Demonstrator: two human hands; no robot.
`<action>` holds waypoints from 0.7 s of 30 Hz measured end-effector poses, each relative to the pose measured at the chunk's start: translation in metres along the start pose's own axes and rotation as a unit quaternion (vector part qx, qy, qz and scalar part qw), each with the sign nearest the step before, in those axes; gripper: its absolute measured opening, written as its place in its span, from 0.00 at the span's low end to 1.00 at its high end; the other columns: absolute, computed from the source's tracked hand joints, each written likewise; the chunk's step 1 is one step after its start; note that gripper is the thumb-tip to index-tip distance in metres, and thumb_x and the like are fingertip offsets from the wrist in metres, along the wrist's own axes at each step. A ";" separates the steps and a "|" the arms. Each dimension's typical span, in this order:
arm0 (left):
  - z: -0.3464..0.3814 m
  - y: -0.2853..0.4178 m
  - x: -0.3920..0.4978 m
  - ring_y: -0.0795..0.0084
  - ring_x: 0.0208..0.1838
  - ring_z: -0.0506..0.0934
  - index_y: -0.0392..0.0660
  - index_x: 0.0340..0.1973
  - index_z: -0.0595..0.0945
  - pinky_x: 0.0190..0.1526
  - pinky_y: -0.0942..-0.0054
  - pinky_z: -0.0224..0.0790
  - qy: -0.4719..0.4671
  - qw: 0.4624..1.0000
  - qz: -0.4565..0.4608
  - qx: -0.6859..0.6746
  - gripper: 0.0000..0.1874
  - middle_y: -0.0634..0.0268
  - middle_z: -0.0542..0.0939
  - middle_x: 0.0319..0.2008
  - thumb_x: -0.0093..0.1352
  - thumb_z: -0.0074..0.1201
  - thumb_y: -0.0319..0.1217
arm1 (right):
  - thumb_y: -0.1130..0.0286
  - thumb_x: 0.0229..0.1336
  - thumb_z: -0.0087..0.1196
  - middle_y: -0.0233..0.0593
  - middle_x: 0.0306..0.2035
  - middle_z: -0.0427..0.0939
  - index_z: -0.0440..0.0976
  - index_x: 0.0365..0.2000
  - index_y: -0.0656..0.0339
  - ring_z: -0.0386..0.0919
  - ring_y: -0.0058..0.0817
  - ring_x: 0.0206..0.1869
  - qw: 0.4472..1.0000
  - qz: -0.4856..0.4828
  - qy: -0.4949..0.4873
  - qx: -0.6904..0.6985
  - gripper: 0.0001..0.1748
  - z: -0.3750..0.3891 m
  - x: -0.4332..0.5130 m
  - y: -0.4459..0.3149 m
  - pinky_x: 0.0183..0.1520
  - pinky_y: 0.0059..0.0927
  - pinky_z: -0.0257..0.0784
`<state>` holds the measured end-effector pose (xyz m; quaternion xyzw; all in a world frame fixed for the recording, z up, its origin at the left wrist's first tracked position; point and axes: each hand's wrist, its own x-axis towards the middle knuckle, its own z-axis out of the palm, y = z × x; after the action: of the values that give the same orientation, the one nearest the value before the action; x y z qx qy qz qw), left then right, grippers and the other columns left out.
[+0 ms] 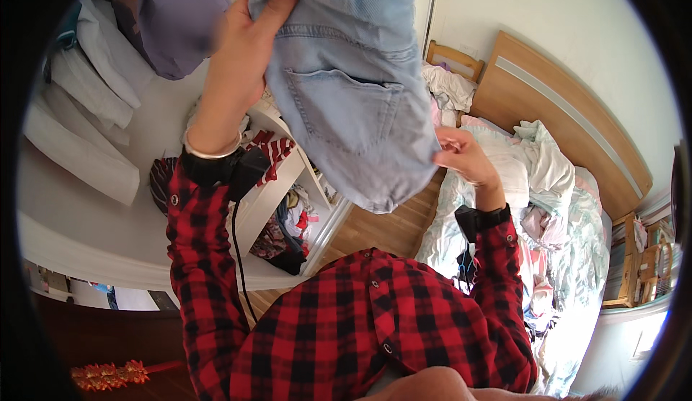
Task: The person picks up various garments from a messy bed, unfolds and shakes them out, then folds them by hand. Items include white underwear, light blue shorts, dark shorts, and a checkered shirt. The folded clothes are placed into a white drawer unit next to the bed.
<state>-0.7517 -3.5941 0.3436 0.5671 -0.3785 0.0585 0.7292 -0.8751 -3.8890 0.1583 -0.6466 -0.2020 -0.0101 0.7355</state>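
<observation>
A light-blue denim garment [346, 104], with a stitched patch pocket [351, 109] facing me, hangs between my two hands at the top middle. My left hand [248, 49] grips its upper left edge, thumb lying across the cloth. Lower down on the other side, my right hand [465, 155] pinches the right edge with thumb and fingers. Its top runs out of the picture. Black straps circle both my wrists, and a bangle [213, 149] shows on the left one.
Hanging clothes [102, 71] fill the wardrobe at left. White shelving [284, 185] holds rumpled clothes, among them a red striped one [273, 155]. A bed with a wooden headboard [562, 114] and heaped bedding [546, 163] stands at right. Wooden floor [373, 228] lies between. A black cable [238, 260] hangs beside my left arm.
</observation>
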 end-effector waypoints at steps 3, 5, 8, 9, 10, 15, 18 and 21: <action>0.006 0.022 -0.002 0.74 0.50 0.78 0.37 0.54 0.76 0.53 0.76 0.68 0.024 0.999 -0.020 -0.041 0.19 0.63 0.80 0.51 0.72 0.54 0.35 | 0.70 0.58 0.61 0.36 0.47 0.79 0.76 0.48 0.66 0.75 0.19 0.49 0.991 0.046 -0.108 0.067 0.19 -0.010 -0.007 0.008 0.53 0.25 0.69; 0.010 0.028 0.001 0.74 0.49 0.78 0.38 0.54 0.76 0.52 0.76 0.69 -0.001 0.999 -0.028 -0.040 0.19 0.63 0.80 0.51 0.72 0.54 0.34 | 0.68 0.56 0.62 0.39 0.51 0.78 0.76 0.49 0.65 0.74 0.25 0.52 0.996 0.042 -0.047 -0.070 0.20 0.017 -0.001 0.054 0.57 0.30 0.67; 0.008 0.009 0.017 0.74 0.48 0.79 0.36 0.55 0.75 0.50 0.76 0.71 -0.045 0.997 -0.061 -0.005 0.22 0.63 0.80 0.49 0.71 0.56 0.36 | 0.67 0.56 0.62 0.40 0.52 0.77 0.75 0.50 0.64 0.74 0.27 0.53 0.990 0.067 -0.118 -0.047 0.22 0.048 -0.009 0.106 0.58 0.31 0.67; 0.003 -0.006 0.022 0.74 0.47 0.79 0.36 0.56 0.73 0.49 0.76 0.71 -0.044 0.995 -0.092 0.009 0.23 0.63 0.81 0.47 0.70 0.56 0.37 | 0.67 0.56 0.62 0.40 0.53 0.77 0.74 0.51 0.64 0.73 0.27 0.54 0.985 0.080 -0.150 -0.024 0.22 0.056 -0.014 0.118 0.58 0.32 0.66; -0.003 -0.026 0.028 0.74 0.46 0.79 0.37 0.57 0.72 0.47 0.75 0.72 -0.044 0.991 -0.124 0.023 0.24 0.64 0.81 0.46 0.70 0.57 0.37 | 0.67 0.56 0.62 0.41 0.53 0.76 0.74 0.51 0.64 0.73 0.28 0.54 0.980 0.084 -0.178 -0.011 0.23 0.062 -0.020 0.124 0.58 0.32 0.66; -0.051 -0.154 -0.003 0.72 0.36 0.78 0.42 0.59 0.68 0.40 0.71 0.72 -0.168 0.807 -0.163 0.542 0.31 0.58 0.79 0.34 0.63 0.61 0.35 | 0.66 0.57 0.62 0.42 0.55 0.75 0.72 0.53 0.63 0.72 0.31 0.56 0.967 0.011 -0.254 -0.003 0.25 0.050 -0.042 0.112 0.60 0.35 0.65; -0.050 -0.208 -0.079 0.60 0.52 0.76 0.44 0.56 0.76 0.51 0.64 0.68 -0.540 0.702 -0.110 0.451 0.25 0.55 0.80 0.46 0.64 0.59 0.36 | 0.65 0.57 0.62 0.42 0.57 0.74 0.71 0.54 0.63 0.72 0.33 0.57 0.967 -0.087 -0.234 -0.049 0.26 0.040 -0.037 0.100 0.61 0.37 0.64; -0.024 -0.224 -0.179 0.63 0.60 0.73 0.47 0.58 0.75 0.63 0.71 0.61 -0.471 0.839 -0.267 0.051 0.21 0.54 0.75 0.58 0.69 0.54 0.35 | 0.64 0.57 0.61 0.43 0.58 0.73 0.71 0.56 0.62 0.71 0.35 0.59 0.967 -0.170 -0.152 -0.117 0.27 0.042 -0.027 0.089 0.62 0.38 0.64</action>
<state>-0.7513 -3.5900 0.0559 0.6416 -0.5065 -0.3939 0.4203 -0.8874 -3.8413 0.0686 -0.6784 -0.4158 -0.0596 0.6028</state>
